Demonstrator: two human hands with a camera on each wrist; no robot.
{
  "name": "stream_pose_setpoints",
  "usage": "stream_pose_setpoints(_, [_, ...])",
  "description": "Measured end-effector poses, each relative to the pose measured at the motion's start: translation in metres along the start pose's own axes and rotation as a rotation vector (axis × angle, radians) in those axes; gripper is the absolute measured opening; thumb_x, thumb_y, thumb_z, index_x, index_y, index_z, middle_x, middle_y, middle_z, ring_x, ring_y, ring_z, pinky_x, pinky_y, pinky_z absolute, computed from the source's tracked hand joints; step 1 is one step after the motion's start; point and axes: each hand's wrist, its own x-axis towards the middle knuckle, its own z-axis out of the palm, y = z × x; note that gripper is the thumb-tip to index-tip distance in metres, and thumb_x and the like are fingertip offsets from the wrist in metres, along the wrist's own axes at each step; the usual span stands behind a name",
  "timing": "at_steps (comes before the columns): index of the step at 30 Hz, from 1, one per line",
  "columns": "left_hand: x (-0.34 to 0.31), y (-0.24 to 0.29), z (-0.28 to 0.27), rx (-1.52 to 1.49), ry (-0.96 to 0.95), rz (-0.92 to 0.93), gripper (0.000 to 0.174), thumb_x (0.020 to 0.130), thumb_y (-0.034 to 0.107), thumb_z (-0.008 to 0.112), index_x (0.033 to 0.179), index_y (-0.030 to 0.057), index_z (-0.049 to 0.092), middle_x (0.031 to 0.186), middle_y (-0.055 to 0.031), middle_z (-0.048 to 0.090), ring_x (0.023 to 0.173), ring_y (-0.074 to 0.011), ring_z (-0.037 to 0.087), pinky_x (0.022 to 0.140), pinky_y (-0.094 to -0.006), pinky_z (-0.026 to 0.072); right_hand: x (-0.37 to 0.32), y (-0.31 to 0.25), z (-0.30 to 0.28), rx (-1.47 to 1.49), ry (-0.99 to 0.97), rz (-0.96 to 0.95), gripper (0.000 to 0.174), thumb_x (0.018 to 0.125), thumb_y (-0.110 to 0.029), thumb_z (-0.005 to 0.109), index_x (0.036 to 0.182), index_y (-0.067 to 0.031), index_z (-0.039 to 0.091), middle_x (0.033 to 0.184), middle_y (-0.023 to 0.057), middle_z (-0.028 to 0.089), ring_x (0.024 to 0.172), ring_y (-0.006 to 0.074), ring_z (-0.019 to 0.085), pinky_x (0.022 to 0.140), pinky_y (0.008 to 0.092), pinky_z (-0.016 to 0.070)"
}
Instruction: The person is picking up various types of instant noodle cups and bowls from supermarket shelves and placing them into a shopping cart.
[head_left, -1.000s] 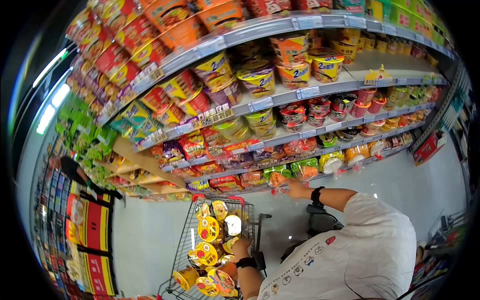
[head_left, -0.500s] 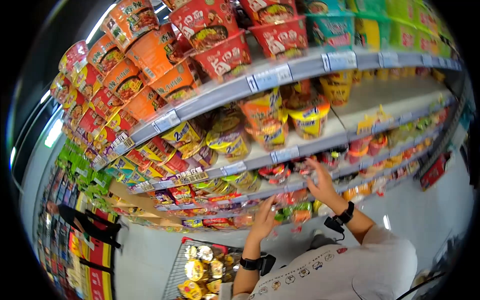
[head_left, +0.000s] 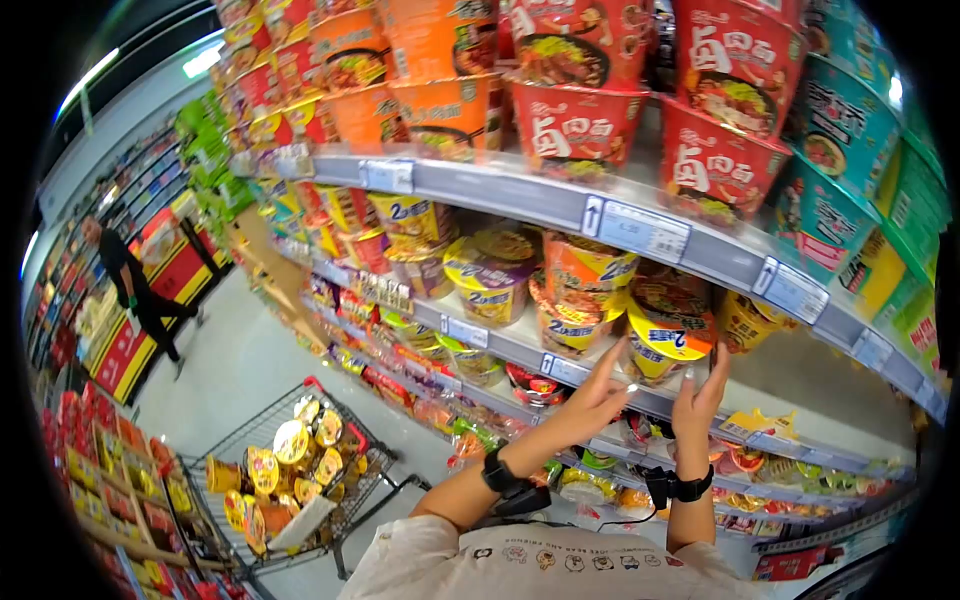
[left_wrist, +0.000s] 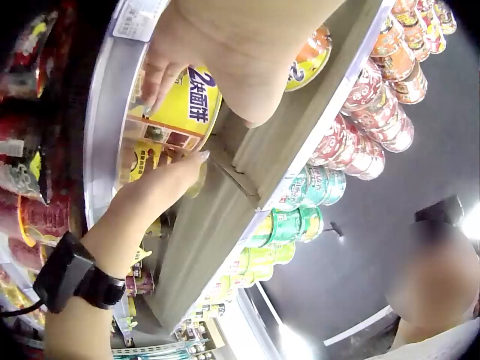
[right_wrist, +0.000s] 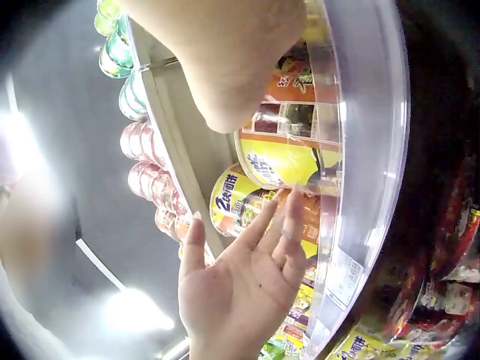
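A yellow-and-orange noodle cup (head_left: 660, 345) stands at the front of the middle shelf, between both hands. My left hand (head_left: 592, 402) is at its left side, fingers extended toward its lower part; the right wrist view shows this left hand (right_wrist: 244, 289) with fingers spread beside the cup (right_wrist: 277, 157). At the cup's right side my right hand (head_left: 700, 400) points upward, fingers nearly straight. In the left wrist view the fingers of my right hand (left_wrist: 161, 184) lie close against the cup (left_wrist: 180, 109). Firm contact is hard to tell.
More cups (head_left: 487, 280) stand to the left, with another yellow cup (head_left: 750, 322) just behind to the right. Red bowls (head_left: 575, 125) fill the shelf above. A cart (head_left: 370, 440) holding yellow cups is at lower left; a person (head_left: 130, 280) walks in the aisle.
Both hands have risen from the cart and lower shelf to either side of the cup on the middle shelf. The view has moved closer to the shelves, and the cart appears further left.
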Motion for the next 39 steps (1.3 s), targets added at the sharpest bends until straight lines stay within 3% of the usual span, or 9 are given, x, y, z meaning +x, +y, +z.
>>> stream_pose_setpoints(4, [0.027, -0.030, 0.006, -0.057, 0.066, 0.011, 0.072, 0.090, 0.012, 0.044, 0.142, 0.0101, -0.005, 0.115, -0.0147, 0.051, 0.081, -0.0130, 0.057, 0.063, -0.0250, 0.0459, 0.011, 0.009, 0.008, 0.149, -0.081, 0.050, 0.049, 0.086, -0.009, 0.041, 0.133, -0.0017, 0.029, 0.129, 0.0212, 0.040, 0.118, 0.0331, 0.041, 0.100, 0.0362, 0.0282])
stream_pose_setpoints(7, [0.034, -0.030, 0.008, -0.080, 0.118, 0.026, 0.075, 0.087, 0.010, 0.050, 0.141, 0.0035, -0.002, 0.143, -0.0196, 0.017, 0.087, -0.0142, 0.054, 0.069, -0.0269, 0.0465, 0.022, -0.001, 0.004, 0.359, -0.180, 0.105, 0.048, 0.087, -0.008, 0.040, 0.133, -0.0021, 0.029, 0.128, 0.0192, 0.042, 0.117, 0.0278, 0.042, 0.098, 0.0344, 0.0299])
stream_pose_setpoints(15, [0.037, -0.033, 0.005, -0.023, 0.121, 0.073, 0.083, 0.082, 0.011, 0.057, 0.141, 0.0043, -0.001, 0.137, -0.0195, 0.029, 0.068, -0.0155, 0.058, 0.060, -0.0269, 0.0480, 0.022, 0.008, 0.019, 0.581, -0.123, 0.272, 0.041, 0.093, -0.012, 0.035, 0.132, -0.0001, 0.033, 0.135, 0.0137, 0.035, 0.122, 0.0223, 0.035, 0.103, 0.0309, 0.0226])
stream_pose_setpoints(19, [0.034, -0.032, 0.003, 0.097, 0.077, 0.112, 0.088, 0.078, 0.011, 0.061, 0.141, 0.0024, 0.000, 0.140, -0.0236, 0.024, 0.068, -0.0165, 0.058, 0.059, -0.0262, 0.0477, 0.019, -0.006, 0.016, 0.413, 0.023, 0.136, 0.039, 0.092, -0.013, 0.037, 0.128, 0.0012, 0.034, 0.131, 0.0144, 0.038, 0.121, 0.0232, 0.035, 0.102, 0.0320, 0.0233])
stream_pose_setpoints(23, [0.025, -0.003, 0.008, 0.215, -0.010, 0.202, 0.096, 0.074, 0.013, 0.064, 0.140, 0.0011, -0.003, 0.144, -0.0248, 0.014, 0.074, -0.0221, 0.059, 0.065, -0.0283, 0.0488, 0.009, -0.020, 0.006, 0.391, 0.233, 0.103, 0.043, 0.087, -0.008, 0.038, 0.129, 0.0023, 0.032, 0.131, 0.0162, 0.036, 0.120, 0.0253, 0.036, 0.101, 0.0359, 0.0265])
stream_pose_setpoints(24, [0.024, -0.007, 0.010, 0.366, -0.022, 0.284, 0.101, 0.071, 0.018, 0.065, 0.140, 0.0001, -0.006, 0.144, -0.0258, 0.010, 0.085, -0.0327, 0.059, 0.073, -0.0335, 0.0490, 0.008, -0.029, 0.002, 0.385, 0.277, 0.087, 0.045, 0.086, -0.013, 0.041, 0.128, 0.0030, 0.032, 0.130, 0.0161, 0.034, 0.121, 0.0263, 0.034, 0.101, 0.0379, 0.0276])
stream_pose_setpoints(28, [0.013, -0.002, 0.011, 0.613, -0.064, 0.404, 0.106, 0.067, 0.025, 0.066, 0.139, -0.0008, -0.009, 0.144, -0.0270, 0.006, 0.106, -0.0437, 0.049, 0.084, -0.0408, 0.0456, -0.014, -0.046, -0.002, 0.486, 0.485, 0.168, 0.057, 0.082, -0.026, 0.046, 0.128, 0.0024, 0.029, 0.128, 0.0165, 0.032, 0.120, 0.0287, 0.035, 0.100, 0.0416, 0.0301])
stream_pose_setpoints(32, [-0.011, 0.019, 0.006, 0.478, -0.158, 0.363, 0.107, 0.067, 0.025, 0.066, 0.139, -0.0015, -0.009, 0.144, -0.0273, 0.005, 0.118, -0.0413, 0.040, 0.093, -0.0389, 0.0405, -0.037, -0.061, 0.008, 0.570, 0.606, 0.016, 0.064, 0.080, -0.029, 0.047, 0.130, 0.0024, 0.023, 0.129, 0.0163, 0.031, 0.118, 0.0293, 0.036, 0.099, 0.0434, 0.0324])
stream_pose_setpoints(39, [-0.072, 0.035, -0.038, 0.627, -0.016, 0.505, 0.104, 0.065, 0.020, 0.065, 0.139, -0.0030, -0.005, 0.141, -0.0259, 0.016, 0.120, -0.0379, 0.038, 0.097, -0.0408, 0.0352, -0.072, -0.126, 0.031, 0.699, 0.466, -0.285, 0.069, 0.080, -0.032, 0.051, 0.132, 0.0008, 0.020, 0.130, 0.0158, 0.031, 0.119, 0.0288, 0.036, 0.099, 0.0426, 0.0332])
